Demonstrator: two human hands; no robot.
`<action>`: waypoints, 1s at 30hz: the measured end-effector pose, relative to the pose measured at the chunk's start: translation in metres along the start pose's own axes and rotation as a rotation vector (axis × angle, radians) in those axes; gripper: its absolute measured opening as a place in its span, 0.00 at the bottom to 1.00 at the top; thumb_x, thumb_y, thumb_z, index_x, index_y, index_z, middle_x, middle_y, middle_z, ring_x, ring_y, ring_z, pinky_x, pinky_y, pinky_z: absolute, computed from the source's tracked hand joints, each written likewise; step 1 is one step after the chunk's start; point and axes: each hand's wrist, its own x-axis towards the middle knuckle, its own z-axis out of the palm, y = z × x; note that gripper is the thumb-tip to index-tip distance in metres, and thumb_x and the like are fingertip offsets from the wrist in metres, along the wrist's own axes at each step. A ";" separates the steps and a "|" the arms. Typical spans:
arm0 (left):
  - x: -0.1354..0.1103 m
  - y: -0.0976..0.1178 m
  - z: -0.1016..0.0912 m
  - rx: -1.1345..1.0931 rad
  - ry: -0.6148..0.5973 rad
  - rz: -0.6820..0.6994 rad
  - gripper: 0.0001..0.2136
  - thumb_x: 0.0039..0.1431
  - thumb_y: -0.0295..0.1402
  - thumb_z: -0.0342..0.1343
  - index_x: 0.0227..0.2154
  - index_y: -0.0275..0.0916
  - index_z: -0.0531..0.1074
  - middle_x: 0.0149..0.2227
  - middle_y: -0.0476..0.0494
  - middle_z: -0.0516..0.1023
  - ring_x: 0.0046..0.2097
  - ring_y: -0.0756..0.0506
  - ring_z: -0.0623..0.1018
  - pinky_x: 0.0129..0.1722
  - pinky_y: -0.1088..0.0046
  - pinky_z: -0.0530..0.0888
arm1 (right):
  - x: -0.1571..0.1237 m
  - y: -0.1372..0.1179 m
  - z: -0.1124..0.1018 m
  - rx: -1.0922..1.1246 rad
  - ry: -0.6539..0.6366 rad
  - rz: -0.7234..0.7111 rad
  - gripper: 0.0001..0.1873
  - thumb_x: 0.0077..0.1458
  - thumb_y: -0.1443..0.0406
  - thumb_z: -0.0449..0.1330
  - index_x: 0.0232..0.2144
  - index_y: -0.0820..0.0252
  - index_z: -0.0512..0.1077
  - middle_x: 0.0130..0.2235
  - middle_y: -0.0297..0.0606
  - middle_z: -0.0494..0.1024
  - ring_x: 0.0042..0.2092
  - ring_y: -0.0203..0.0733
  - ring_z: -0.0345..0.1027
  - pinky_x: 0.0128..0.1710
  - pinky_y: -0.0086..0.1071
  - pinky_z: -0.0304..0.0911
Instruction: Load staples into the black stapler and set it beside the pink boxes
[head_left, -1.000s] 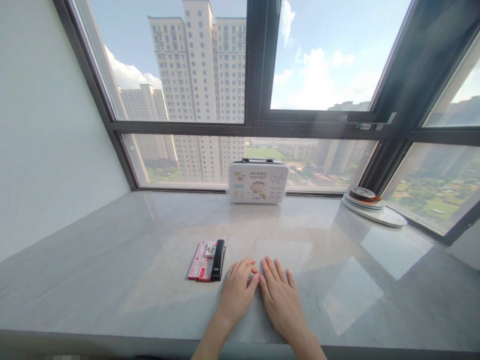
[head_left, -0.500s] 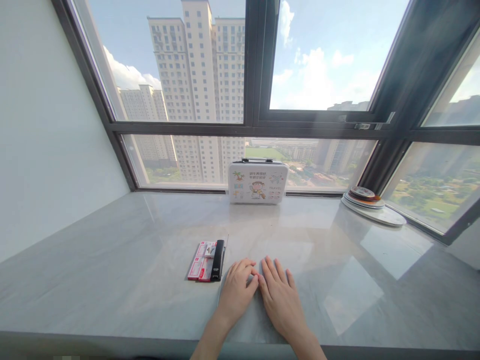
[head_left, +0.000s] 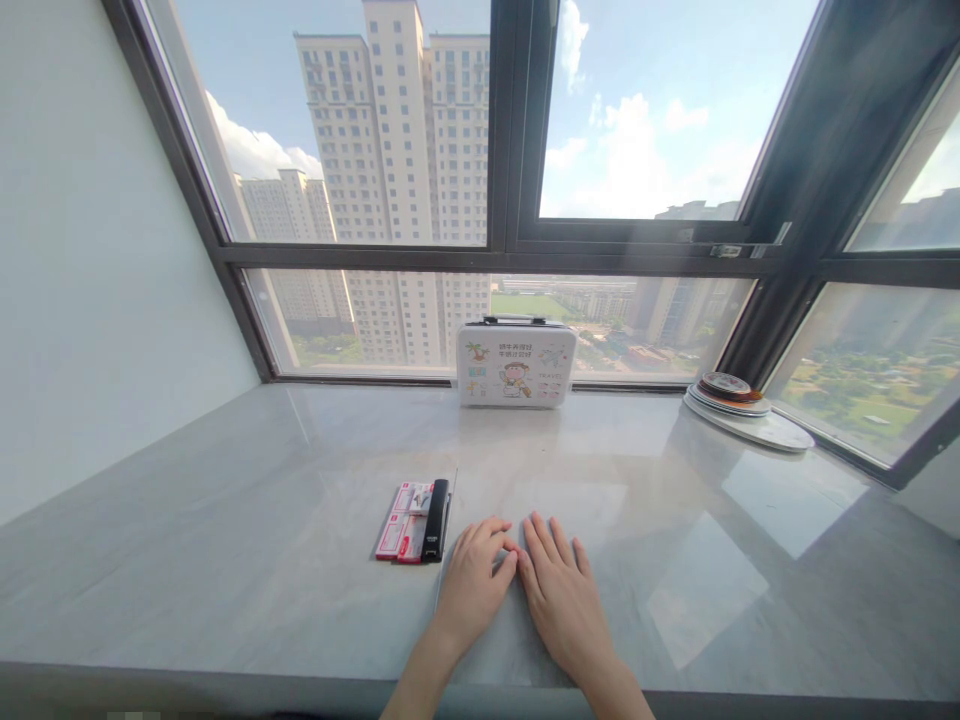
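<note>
Both hands rest side by side, palm down, on the grey marble sill (head_left: pixel 225 530) near its front edge. My left hand (head_left: pixel 474 580) lies flat with fingers slightly curled and holds nothing. My right hand (head_left: pixel 561 595) lies flat with fingers stretched out, touching the left one at the thumbs. They seem to rest on a pale sheet whose edge (head_left: pixel 444 560) shows left of my left hand. Just to the left lies a small red-and-white pack with a black pen-like item (head_left: pixel 415 507) on it.
A white tin case with a cartoon print and a handle (head_left: pixel 516 364) stands against the window at the back. A stack of round plates (head_left: pixel 742 408) sits at the back right. A white wall closes the left side.
</note>
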 end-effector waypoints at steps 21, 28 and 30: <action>-0.001 0.000 0.001 -0.001 0.013 -0.001 0.09 0.64 0.29 0.53 0.38 0.46 0.77 0.54 0.46 0.77 0.58 0.42 0.74 0.61 0.59 0.68 | 0.002 0.000 0.001 0.002 -0.007 0.005 0.31 0.72 0.52 0.35 0.72 0.49 0.52 0.74 0.32 0.48 0.75 0.53 0.39 0.70 0.54 0.40; 0.000 0.002 0.000 -0.004 0.020 -0.002 0.08 0.64 0.29 0.52 0.37 0.45 0.77 0.53 0.46 0.78 0.57 0.42 0.74 0.60 0.60 0.69 | 0.001 -0.001 0.000 0.005 0.005 -0.001 0.32 0.72 0.51 0.35 0.72 0.49 0.53 0.74 0.33 0.48 0.74 0.54 0.40 0.70 0.54 0.40; 0.000 0.002 0.000 0.005 0.022 -0.002 0.09 0.64 0.29 0.51 0.36 0.45 0.76 0.52 0.45 0.78 0.57 0.42 0.74 0.60 0.59 0.69 | 0.001 -0.001 0.000 0.004 0.008 0.002 0.32 0.72 0.50 0.35 0.72 0.49 0.53 0.74 0.33 0.49 0.74 0.54 0.40 0.70 0.54 0.41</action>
